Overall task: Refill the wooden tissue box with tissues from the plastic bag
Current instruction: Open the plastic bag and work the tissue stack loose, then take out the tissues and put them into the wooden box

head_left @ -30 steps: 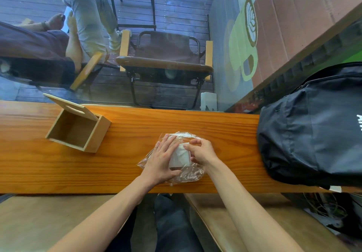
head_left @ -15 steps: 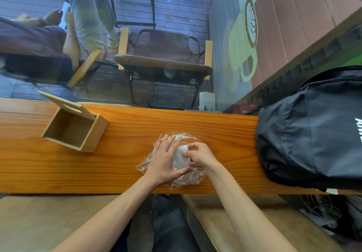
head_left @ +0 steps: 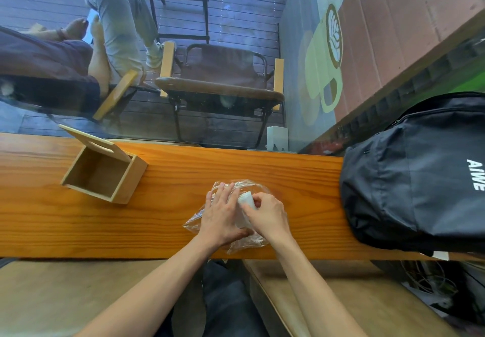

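Note:
A clear plastic bag [head_left: 245, 242] lies on the wooden counter [head_left: 157, 221] in front of me. My left hand [head_left: 223, 214] lies flat on the bag with fingers spread, pressing it down. My right hand [head_left: 267, 214] pinches the white stack of tissues [head_left: 246, 198] at the bag's top. The tissues bend between the two hands and are mostly hidden by them. The wooden tissue box [head_left: 102, 172] stands to the left with its slotted lid [head_left: 94, 144] raised, and its inside is bare.
A large black backpack [head_left: 420, 174] fills the right end of the counter. Beyond the glass are a folding chair [head_left: 223, 85] and a seated person [head_left: 52, 58]. Wooden stools [head_left: 354, 302] sit below the counter edge.
The visible white patch of tissues has shrunk and bent as my right hand closed in on it. My left hand stays on the bag.

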